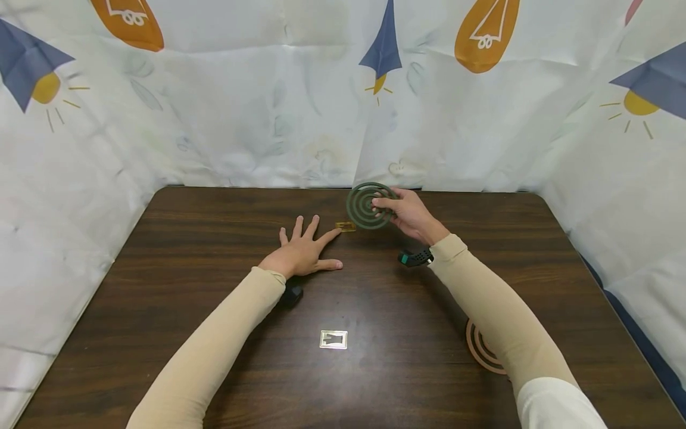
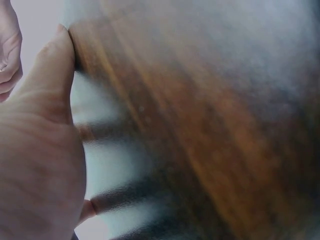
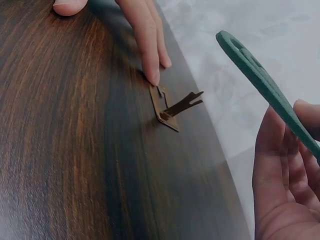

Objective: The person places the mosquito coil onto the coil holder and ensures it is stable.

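In the head view my left hand (image 1: 300,253) lies spread near the table's far side, fingers straight. Its index fingertip touches one edge of a small brass-coloured mosquito coil stand (image 1: 347,226). Seen from the right wrist, that stand's forked prong (image 3: 184,104) sticks up at a slant from a flat frame. My right hand (image 1: 411,215) pinches a green mosquito coil (image 1: 368,205) between thumb and fingers, holding it raised and tilted beside the stand. The coil appears nearly edge-on in the right wrist view. Only my palm, thumb and the tabletop fill most of the left wrist view.
A second metal coil stand (image 1: 334,339) lies flat on the dark wood table (image 1: 396,369), nearer to me. Under my right forearm a reddish-brown coil (image 1: 470,341) is partly hidden. White printed cloth (image 1: 230,119) hangs behind the table and along its sides.
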`<state>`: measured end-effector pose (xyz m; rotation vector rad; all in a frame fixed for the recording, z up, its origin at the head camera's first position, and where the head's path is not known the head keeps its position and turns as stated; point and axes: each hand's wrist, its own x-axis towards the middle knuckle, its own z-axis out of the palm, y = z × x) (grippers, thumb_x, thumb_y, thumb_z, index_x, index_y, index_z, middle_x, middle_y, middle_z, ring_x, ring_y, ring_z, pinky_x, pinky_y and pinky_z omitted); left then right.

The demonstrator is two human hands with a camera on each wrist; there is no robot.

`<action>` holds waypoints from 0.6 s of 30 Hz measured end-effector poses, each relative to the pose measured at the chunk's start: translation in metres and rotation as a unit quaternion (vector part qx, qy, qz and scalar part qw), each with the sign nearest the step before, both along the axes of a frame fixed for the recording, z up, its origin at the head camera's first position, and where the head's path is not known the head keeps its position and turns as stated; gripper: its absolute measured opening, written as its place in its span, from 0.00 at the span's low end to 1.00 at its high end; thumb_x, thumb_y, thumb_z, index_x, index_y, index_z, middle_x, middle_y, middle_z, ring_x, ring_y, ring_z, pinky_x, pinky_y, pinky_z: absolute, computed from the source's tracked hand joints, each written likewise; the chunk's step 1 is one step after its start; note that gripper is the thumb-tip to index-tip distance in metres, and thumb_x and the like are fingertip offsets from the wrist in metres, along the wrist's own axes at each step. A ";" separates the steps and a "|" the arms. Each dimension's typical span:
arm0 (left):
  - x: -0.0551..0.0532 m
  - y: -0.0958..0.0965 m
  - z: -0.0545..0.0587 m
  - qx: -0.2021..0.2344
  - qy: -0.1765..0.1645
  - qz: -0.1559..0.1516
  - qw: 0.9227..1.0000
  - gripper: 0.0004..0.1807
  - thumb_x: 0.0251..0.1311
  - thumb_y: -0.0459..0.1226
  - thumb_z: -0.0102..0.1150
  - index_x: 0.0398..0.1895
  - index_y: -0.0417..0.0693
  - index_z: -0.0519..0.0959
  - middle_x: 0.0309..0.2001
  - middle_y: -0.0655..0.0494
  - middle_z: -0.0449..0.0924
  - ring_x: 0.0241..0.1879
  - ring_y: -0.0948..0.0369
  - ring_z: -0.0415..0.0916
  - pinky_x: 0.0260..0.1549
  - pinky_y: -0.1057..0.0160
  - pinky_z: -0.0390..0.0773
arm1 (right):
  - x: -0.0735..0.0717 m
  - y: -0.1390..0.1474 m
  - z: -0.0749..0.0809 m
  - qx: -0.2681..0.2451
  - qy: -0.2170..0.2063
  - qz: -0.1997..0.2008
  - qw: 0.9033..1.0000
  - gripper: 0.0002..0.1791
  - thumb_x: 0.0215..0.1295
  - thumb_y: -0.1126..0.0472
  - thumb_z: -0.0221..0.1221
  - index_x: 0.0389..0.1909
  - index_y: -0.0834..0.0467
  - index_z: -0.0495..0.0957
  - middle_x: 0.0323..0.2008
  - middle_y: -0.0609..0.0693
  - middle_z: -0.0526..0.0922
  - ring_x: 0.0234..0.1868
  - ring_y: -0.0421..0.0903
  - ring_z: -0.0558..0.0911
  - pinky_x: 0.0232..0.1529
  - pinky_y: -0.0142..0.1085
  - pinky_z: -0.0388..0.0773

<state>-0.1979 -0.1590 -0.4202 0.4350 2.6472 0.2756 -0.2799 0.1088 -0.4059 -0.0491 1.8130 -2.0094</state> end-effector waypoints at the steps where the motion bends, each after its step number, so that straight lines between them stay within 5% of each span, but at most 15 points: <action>1: 0.000 0.000 0.000 0.000 0.000 0.000 1.000 0.48 0.67 0.71 0.48 0.85 0.76 0.42 0.86 0.43 0.25 0.83 0.35 0.19 0.73 0.21 0.32 | 0.000 -0.001 -0.001 0.001 -0.001 0.001 1.000 0.14 0.74 0.62 0.62 0.56 0.60 0.77 0.37 0.45 0.87 0.33 0.40 0.85 0.38 0.31 0.84; 18: 0.000 0.001 0.000 -0.007 -0.003 0.001 1.000 0.48 0.67 0.71 0.48 0.85 0.76 0.41 0.86 0.43 0.25 0.83 0.34 0.19 0.74 0.21 0.33 | -0.001 -0.015 -0.014 -0.007 -0.009 0.018 1.000 0.11 0.73 0.65 0.62 0.53 0.60 0.77 0.40 0.45 0.85 0.32 0.40 0.86 0.37 0.32 0.85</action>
